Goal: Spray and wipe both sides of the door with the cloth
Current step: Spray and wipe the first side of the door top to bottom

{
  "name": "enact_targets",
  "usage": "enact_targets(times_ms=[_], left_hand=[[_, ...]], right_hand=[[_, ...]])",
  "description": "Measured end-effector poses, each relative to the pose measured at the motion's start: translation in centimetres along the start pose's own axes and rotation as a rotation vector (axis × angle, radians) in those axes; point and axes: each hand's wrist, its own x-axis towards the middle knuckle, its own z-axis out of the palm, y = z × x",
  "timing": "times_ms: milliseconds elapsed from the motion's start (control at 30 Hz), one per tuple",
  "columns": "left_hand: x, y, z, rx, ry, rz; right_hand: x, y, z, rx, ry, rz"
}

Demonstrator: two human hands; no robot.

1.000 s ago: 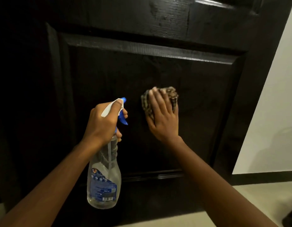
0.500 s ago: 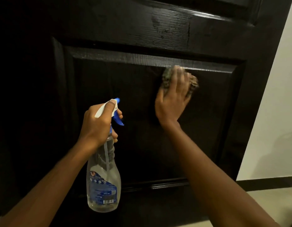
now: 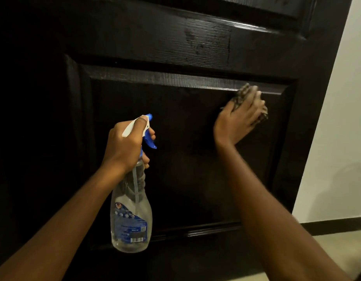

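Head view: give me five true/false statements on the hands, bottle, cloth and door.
1. The left hand grips the spray bottle at its neck. True.
2. The right hand presses the cloth against the door. True.
3. The cloth sits at the lower left corner of the recessed panel. False: it is near the panel's upper right corner.
4. The bottle's trigger is red. False: it is blue.
5. A pale wall shows to the right of the door. True.
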Motion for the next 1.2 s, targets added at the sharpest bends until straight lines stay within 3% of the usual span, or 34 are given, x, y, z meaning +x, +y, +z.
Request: enact_targets(times_ms=[167,233,300,400,500,567,633,733,767,833,900,967,1100,1200], left_hand=[[-1.0,0.1,1.9,-0.035,0.003,-0.017],[-2.0,0.2,2.7,-0.03,-0.007,-0.022],[-3.2,0.3,3.3,-0.016,-0.021,-0.021],[-4.6,0.1,3.9,-0.008,-0.046,-0.025],[-5.2,-0.3,4.1,-0.016,-0.056,-0.044],[-5.2,-0.5,4.1,-0.019,-0.048,-0.053],[-4.9,-0.8,4.2,-0.014,-0.04,-0.058],[-4.8,-1.5,4.4,-0.006,-0.04,-0.049],[-4.8,-1.7,4.6,-0.001,-0.038,-0.049],[-5.3,-2.1,5.0,0.003,-0.035,-0.053],[-6.0,-2.3,5.4,0.003,-0.038,-0.054],[-6.9,-2.3,6.2,-0.007,-0.049,-0.057],[-9.1,-2.0,8.4,0.002,-0.077,-0.033],[-10.6,-1.9,10.5,-0.003,-0.134,-0.014]], right_hand=[[-8.0,5.3,-0.7,-0.109,-0.412,-1.047],[-8.2,10.2,-1.8,-0.18,-0.486,-1.291],[-7.5,14.7,-3.3,-0.172,-0.509,-1.113],[-6.1,17.5,-4.5,-0.029,-0.346,-0.416],[-4.2,13.0,-3.2,0.109,-0.082,0.095],[-4.1,8.9,-2.0,0.128,-0.01,0.249],[-5.8,7.0,-1.2,0.063,-0.06,0.014],[-10.1,9.4,-1.3,-0.039,-0.328,-0.676],[-10.9,11.3,-1.7,-0.076,-0.407,-0.831],[-12.0,15.5,-3.1,-0.113,-0.487,-0.881],[-12.7,18.5,-4.9,-0.038,-0.492,-0.621],[-13.0,20.2,-6.5,0.1,-0.444,-0.232],[-11.1,20.6,-10.3,0.451,-0.172,0.536],[-9.8,20.4,-13.7,0.592,0.0,0.816]])
